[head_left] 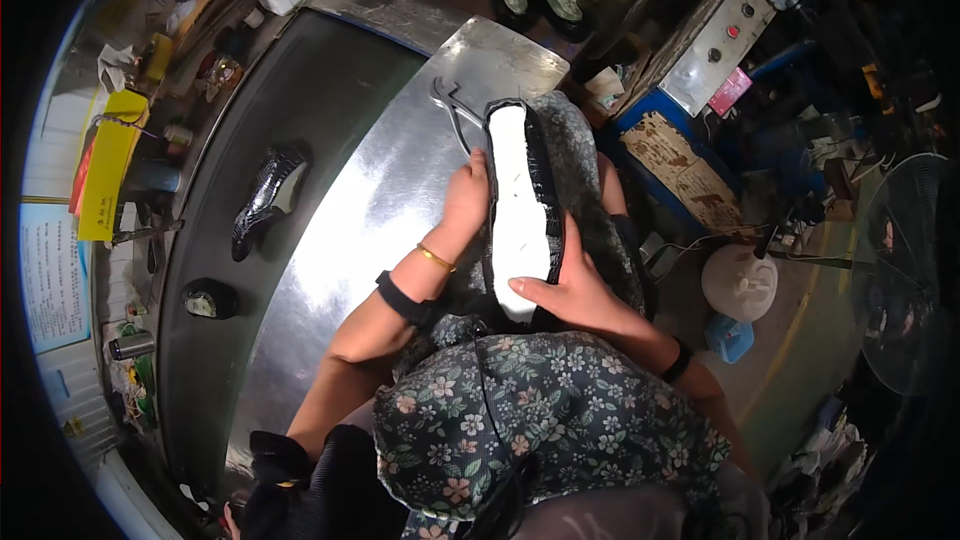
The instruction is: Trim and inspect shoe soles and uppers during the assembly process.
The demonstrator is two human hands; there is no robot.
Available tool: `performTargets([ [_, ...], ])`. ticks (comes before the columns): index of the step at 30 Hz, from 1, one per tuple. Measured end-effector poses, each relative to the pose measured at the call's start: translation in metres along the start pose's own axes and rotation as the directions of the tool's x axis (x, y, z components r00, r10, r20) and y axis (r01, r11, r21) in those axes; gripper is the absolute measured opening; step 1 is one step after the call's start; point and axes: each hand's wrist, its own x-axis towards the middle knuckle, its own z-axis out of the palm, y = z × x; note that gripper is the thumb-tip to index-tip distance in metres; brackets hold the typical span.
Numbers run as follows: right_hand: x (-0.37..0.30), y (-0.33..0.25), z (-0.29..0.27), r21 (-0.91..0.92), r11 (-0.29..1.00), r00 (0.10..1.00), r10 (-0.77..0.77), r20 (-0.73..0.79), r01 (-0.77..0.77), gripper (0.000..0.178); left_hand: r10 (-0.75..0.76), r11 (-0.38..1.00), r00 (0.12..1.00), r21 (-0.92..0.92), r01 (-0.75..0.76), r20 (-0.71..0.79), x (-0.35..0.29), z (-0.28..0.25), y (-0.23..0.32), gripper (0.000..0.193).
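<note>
An upturned black shoe (540,180) on a last, its white underside (518,210) facing up, stands lengthwise over my lap. My right hand (580,290) grips its near right side, with the thumb pressed on the white underside and the fingers wrapped around the black edge. Against its left side my left hand (467,202) is closed, its thumb pointing away from me and the other fingers hidden. Metal pincers (455,112) lie at the far left of the shoe, one handle end close to my left thumb; whether they touch, I cannot tell.
A shiny metal tabletop (370,160) borders a dark conveyor belt (300,80). Two black shoes (270,195) (209,298) rest on the belt. Farther right are a control panel (715,50) with buttons, a white jug (740,282), a blue container (729,338) and a fan (905,270).
</note>
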Motion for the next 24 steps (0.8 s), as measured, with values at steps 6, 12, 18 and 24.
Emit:
performTargets([
  [6,0.000,0.020,-0.007,-0.159,0.986,0.998,-0.049,0.049,0.056,0.087,0.204,0.933,0.978,0.311,-0.178,-0.052,-0.019,-0.013,0.036,0.063],
  [12,0.002,0.019,-0.008,-0.126,0.991,0.998,0.049,0.027,-0.045,0.094,0.214,0.827,0.977,0.530,-0.185,0.008,-0.020,-0.004,0.045,0.056],
  [18,0.018,0.006,0.004,-0.194,0.975,0.993,0.100,-0.066,-0.111,0.102,0.463,0.172,0.779,0.819,-0.548,0.423,0.001,-0.015,0.084,0.020],
  [24,0.027,0.020,0.002,0.066,0.985,0.987,-0.159,0.014,0.158,0.082,0.187,0.827,0.942,0.473,-0.305,0.280,-0.037,-0.034,0.056,0.054],
])
